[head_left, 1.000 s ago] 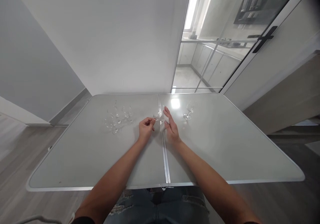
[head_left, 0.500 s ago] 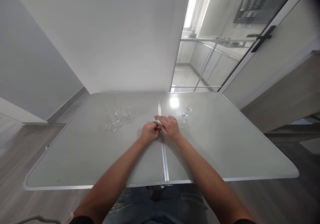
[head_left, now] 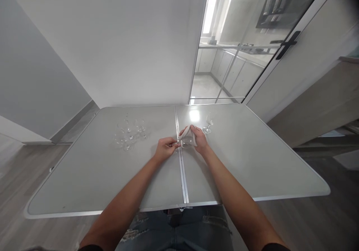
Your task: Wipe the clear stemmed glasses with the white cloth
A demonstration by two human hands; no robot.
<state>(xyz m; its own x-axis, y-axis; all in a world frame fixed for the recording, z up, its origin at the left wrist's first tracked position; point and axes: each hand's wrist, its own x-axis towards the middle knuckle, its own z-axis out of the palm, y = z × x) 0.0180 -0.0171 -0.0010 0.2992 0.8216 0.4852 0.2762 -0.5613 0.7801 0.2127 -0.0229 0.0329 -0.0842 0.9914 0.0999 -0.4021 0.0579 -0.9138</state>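
A clear stemmed glass lies tilted on its side between my hands, over the seam in the middle of the table. My left hand pinches it at the stem or foot; the fingers partly hide that end. Around the bowl, my right hand grips a white cloth, pressed against the glass near the rim. Just beyond my right hand another stemmed glass stands upright on the table.
Several clear stemmed glasses stand in a group at the left back of the pale table. A metal strip divides the tabletop. Behind it rise a white wall and a glass door.
My right hand has moved right and turned, so the glass bowl and the cloth now show between my hands. My left hand has shifted slightly left. The view has moved a little.
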